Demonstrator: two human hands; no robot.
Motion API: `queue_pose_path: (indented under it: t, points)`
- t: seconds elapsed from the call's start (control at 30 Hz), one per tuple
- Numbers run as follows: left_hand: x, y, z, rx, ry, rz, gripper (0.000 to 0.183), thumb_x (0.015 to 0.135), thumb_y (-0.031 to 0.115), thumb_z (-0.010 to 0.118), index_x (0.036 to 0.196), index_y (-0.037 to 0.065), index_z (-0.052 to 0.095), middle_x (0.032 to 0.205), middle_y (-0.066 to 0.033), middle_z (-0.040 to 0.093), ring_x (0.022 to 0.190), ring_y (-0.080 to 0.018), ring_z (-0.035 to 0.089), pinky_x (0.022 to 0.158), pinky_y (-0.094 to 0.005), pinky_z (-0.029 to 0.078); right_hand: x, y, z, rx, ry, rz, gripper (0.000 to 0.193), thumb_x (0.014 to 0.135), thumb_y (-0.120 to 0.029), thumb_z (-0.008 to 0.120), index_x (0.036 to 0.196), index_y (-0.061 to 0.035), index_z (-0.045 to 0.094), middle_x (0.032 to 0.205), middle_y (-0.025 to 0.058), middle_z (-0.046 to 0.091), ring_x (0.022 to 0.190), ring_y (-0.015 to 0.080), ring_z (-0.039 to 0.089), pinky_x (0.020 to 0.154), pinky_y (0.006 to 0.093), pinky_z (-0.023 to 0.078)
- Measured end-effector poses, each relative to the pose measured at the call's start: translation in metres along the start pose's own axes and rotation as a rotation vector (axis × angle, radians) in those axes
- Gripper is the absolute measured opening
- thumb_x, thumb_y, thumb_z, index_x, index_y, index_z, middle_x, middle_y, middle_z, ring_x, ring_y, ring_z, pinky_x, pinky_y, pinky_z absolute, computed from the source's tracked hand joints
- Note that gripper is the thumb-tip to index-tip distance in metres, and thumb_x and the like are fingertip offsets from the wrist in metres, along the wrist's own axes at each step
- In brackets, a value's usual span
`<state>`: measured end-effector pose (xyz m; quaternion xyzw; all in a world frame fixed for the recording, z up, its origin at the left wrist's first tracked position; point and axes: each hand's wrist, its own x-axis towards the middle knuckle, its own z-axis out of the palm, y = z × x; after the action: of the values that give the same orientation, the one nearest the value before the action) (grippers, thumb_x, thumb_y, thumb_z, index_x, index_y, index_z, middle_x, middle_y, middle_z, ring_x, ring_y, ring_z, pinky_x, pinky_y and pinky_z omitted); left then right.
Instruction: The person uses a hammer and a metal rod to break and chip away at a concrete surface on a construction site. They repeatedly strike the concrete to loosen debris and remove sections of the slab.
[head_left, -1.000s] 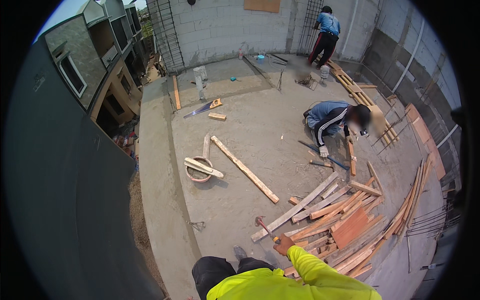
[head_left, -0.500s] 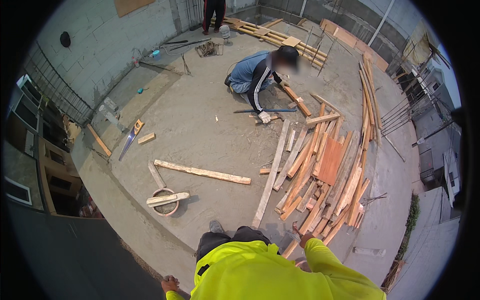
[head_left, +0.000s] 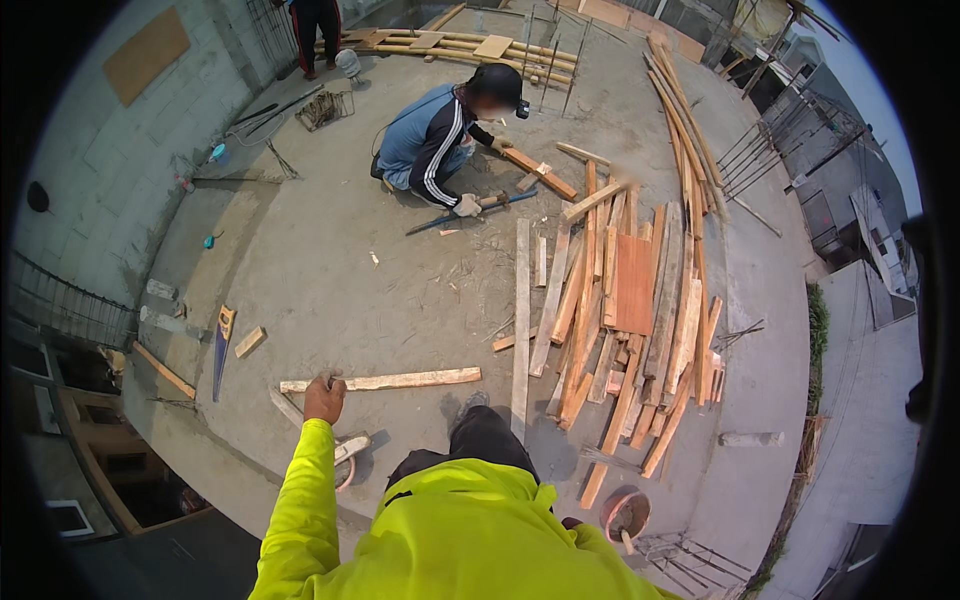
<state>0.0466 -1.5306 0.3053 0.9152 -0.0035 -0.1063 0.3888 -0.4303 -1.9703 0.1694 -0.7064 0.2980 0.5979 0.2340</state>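
Your left hand [head_left: 324, 397] hangs loosely curled and empty just above the near end of a long plank [head_left: 380, 380] lying on the concrete floor [head_left: 330, 290], lower left of centre; your right hand is out of view.

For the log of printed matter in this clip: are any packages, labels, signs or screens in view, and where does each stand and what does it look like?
None can be made out.
Nearest candidate: a blank tan board fixed to the grey block wall, upper left, rectangular, with no visible marking.
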Motion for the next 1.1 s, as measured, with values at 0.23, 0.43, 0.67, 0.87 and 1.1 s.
queue_pose_path:
  t: [0.23, 0.43, 0.67, 0.87, 1.1]
  points:
    - [0.082, 0.068, 0.058, 0.371, -0.347, -0.052, 0.030, 0.084, 0.024, 0.064, 0.106, 0.005, 0.071, 0.100, -0.0240, 0.071, 0.099, -0.0392, 0.068, 0.089, -0.0433, 0.053, -0.056, -0.065, -0.048, 0.531, 0.116, 0.014, 0.046, 0.092, -0.028, 0.064, 0.125, 0.0022, 0.053, 0.075, 0.0158, 0.068, 0.063, 0.0289, 0.069, 0.058, 0.0424, 0.056]
    - [0.201, 0.102, 0.073, 0.690, -0.471, -0.106, 0.032, 0.083, 0.029, 0.063, 0.108, 0.011, 0.072, 0.114, -0.0187, 0.070, 0.109, -0.0367, 0.065, 0.097, -0.0431, 0.051, -0.056, -0.112, -0.045, 1.304, 0.200, 0.278, 0.019, 0.090, -0.009, 0.065, 0.095, 0.0033, 0.051, 0.062, 0.0099, 0.058, 0.044, 0.0203, 0.059, 0.037, 0.0390, 0.046]
    - [0.390, 0.142, 0.149, 0.958, -0.592, 0.107, 0.035, 0.083, 0.032, 0.060, 0.108, 0.010, 0.071, 0.111, -0.0201, 0.070, 0.106, -0.0388, 0.065, 0.094, -0.0468, 0.052, 0.011, -0.232, -0.188, 1.357, 0.274, 0.248, 0.020, 0.089, -0.011, 0.065, 0.097, 0.0031, 0.052, 0.066, 0.0114, 0.060, 0.049, 0.0223, 0.060, 0.042, 0.0399, 0.048]
    - [0.536, 0.134, 0.232, 0.961, -0.708, 0.153, 0.037, 0.083, 0.032, 0.061, 0.112, 0.011, 0.070, 0.116, -0.0190, 0.068, 0.111, -0.0376, 0.063, 0.096, -0.0468, 0.051, 0.076, -0.341, -0.361, 1.335, 0.336, 0.205, 0.022, 0.089, -0.012, 0.065, 0.099, 0.0030, 0.053, 0.069, 0.0126, 0.061, 0.054, 0.0240, 0.062, 0.046, 0.0406, 0.049]
    - [0.687, 0.037, 0.339, 1.026, -0.677, 0.160, 0.040, 0.081, 0.031, 0.064, 0.114, 0.009, 0.068, 0.120, -0.0192, 0.066, 0.113, -0.0358, 0.062, 0.098, -0.0451, 0.050, 0.216, -0.441, -0.406, 1.352, 0.307, 0.242, 0.024, 0.088, -0.014, 0.065, 0.100, 0.0028, 0.053, 0.073, 0.0140, 0.063, 0.059, 0.0261, 0.063, 0.051, 0.0415, 0.050]
